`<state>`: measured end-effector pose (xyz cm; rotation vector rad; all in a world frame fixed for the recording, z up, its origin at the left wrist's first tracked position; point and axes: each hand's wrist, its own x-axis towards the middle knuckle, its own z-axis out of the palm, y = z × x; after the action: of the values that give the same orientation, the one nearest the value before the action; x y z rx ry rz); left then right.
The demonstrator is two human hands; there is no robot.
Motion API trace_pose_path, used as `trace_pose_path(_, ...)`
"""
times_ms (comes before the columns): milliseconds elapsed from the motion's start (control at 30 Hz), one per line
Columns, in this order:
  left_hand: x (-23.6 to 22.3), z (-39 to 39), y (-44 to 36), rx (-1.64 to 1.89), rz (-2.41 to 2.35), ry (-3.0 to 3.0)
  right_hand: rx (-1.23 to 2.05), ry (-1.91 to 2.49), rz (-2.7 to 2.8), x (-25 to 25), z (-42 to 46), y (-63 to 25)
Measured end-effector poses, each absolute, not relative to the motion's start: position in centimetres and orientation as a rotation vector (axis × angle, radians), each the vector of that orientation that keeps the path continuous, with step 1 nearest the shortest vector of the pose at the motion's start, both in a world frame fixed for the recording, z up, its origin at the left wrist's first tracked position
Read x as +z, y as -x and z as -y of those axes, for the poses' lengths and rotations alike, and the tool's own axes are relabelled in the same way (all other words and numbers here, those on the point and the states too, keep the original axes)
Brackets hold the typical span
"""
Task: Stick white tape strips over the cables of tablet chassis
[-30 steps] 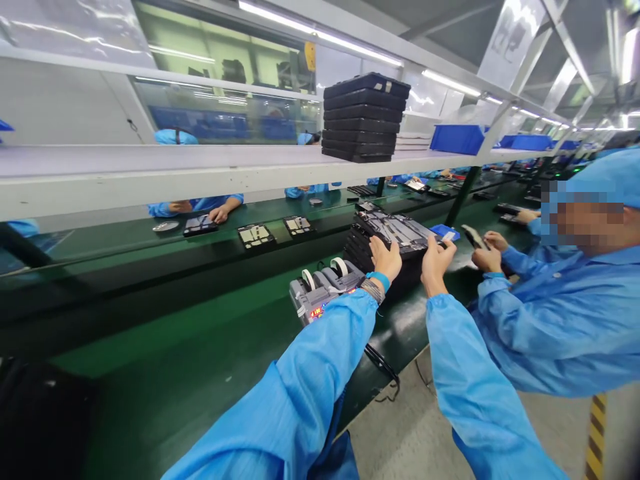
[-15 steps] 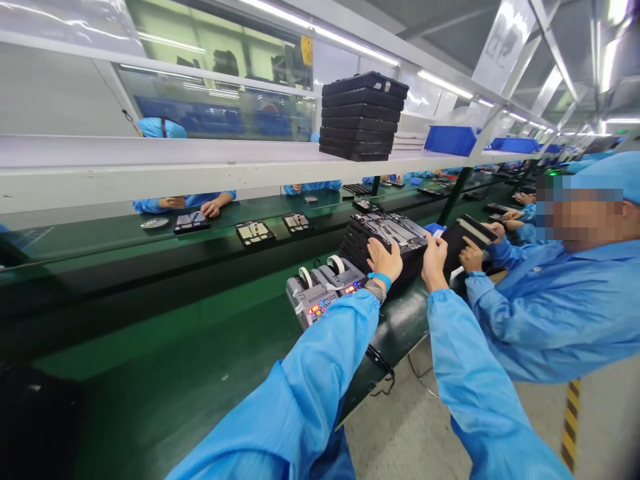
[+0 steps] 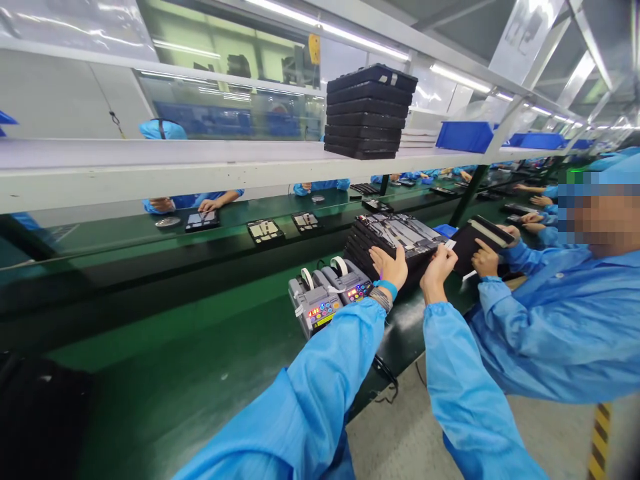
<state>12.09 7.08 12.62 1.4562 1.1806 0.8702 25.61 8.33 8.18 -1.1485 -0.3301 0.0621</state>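
My left hand (image 3: 393, 268), fingers stretched and thumb raised, rests against the near side of a stack of black tablet-like units (image 3: 367, 250). The top unit (image 3: 403, 233) lies with its silvery inner parts exposed. At the stack's right corner, my right hand (image 3: 438, 272) pinches a small white piece of tape (image 3: 450, 245) between thumb and fingers. Its other fingers are curled, and whether they touch the unit is hard to tell. Just left of my left wrist stand two grey tape dispensers (image 3: 316, 308) with lit red digits and white rolls.
On my right a co-worker in blue (image 3: 555, 320) holds a black panel (image 3: 473, 247). Two open units (image 3: 265, 231) lie on the dark belt (image 3: 210, 257). Overhead, a white shelf (image 3: 200, 160) carries stacked black cases (image 3: 367, 113) and a blue bin (image 3: 464, 137).
My view has shifted slightly, so most things sit a little further right. My right hand has turned slightly and still pinches the tape; my left hand stays at the stack.
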Motion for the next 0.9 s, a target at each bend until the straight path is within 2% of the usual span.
trace_pose_path(500, 11.7, -7.8, -12.3, 0.983, -1.146, -1.465, 0.023, 1.168, 0.375, 8.4, -7.7, -24.2)
trace_pose_path(700, 12.8, -6.7, -11.9, 1.019, -1.104, -1.449, 0.020, 1.128, 0.390, 9.4, -6.9, -23.9)
trace_pose_path(900, 14.1, -3.7, -7.6, 1.157, -0.949, -1.437, -0.018, 1.037, 0.455, 11.1, -3.8, -20.3)
